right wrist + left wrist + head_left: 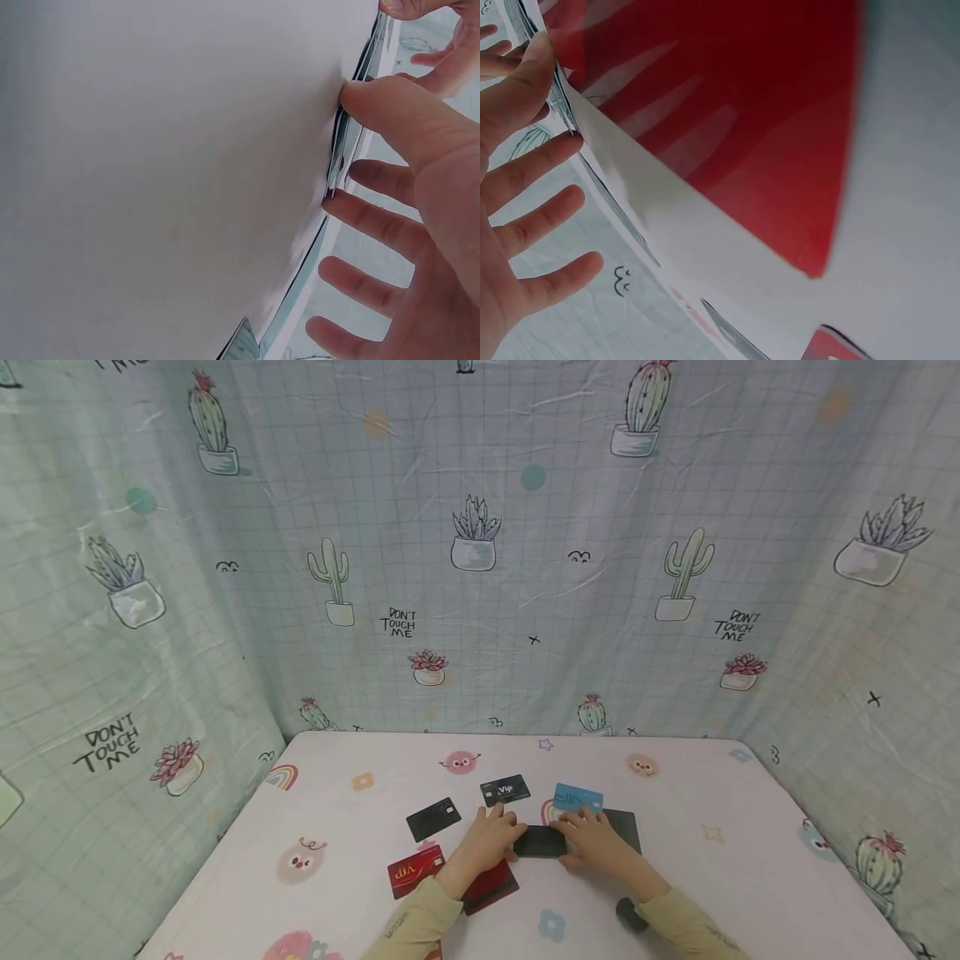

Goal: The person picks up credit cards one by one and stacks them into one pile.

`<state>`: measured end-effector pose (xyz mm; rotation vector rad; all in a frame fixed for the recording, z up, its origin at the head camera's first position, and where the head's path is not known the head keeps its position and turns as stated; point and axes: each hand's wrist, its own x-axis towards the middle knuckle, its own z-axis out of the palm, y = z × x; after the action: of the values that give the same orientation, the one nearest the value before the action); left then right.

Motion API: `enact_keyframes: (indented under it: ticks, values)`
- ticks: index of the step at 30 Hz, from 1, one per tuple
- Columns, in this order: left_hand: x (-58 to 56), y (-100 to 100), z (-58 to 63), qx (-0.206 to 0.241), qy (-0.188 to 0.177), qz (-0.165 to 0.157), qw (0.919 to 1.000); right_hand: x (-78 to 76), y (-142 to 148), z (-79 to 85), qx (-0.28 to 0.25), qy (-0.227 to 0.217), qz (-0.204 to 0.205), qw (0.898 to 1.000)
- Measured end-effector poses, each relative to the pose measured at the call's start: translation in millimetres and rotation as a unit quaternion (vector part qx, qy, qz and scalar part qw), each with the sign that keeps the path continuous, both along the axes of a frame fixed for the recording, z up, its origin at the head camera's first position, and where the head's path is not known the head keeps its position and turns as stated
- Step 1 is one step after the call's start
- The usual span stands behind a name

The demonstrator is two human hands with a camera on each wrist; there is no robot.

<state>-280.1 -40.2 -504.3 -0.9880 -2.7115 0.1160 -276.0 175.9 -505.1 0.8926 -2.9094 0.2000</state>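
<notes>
The left hand (514,195) is spreading its fingers straight, its thumb (525,79) touching the dark thin edge of a card (561,105). Just beside it, a flat glossy red card (727,112) is lying on the white worktop (900,225).

1. A pale green checked curtain (480,568) with potted cacti and "DON'T TOUCH ME" lettering hangs behind and at both sides.
2. A table (750,860) wears a white cartoon-print cloth.
3. The light is soft and even.
</notes>
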Motion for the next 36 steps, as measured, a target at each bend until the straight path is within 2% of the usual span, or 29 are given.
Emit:
enact_keyframes:
  ticks: [5, 13, 22, 32, 36]
  values:
    - [-0.2, 0.4, -0.7, -0.010, 0.009, -0.002, 0.9999, -0.2, 0.2, 0.2, -0.002, -0.001, -0.002, 1.000]
    - [3.5, 2.6, -2.3, -0.018, 0.003, 0.000, 0.9998, 6.6, 1.2, 3.0, -0.022, -0.011, 0.007, 1.000]
    - [6.6, 3.1, 1.3, -0.027, 0.001, 0.006, 0.9996, 5.1, 0.4, 4.1, -0.022, -0.022, -0.001, 1.000]
    - [6.6, 3.9, 4.4, -0.034, 0.004, 0.017, 0.9993, 1.4, 0.5, 3.8, -0.014, -0.005, 0.009, 1.000]
    - [5.1, 4.3, 1.8, -0.040, 0.015, 0.020, 0.9989, -0.5, 2.5, -0.5, -0.006, 0.028, 0.024, 0.999]
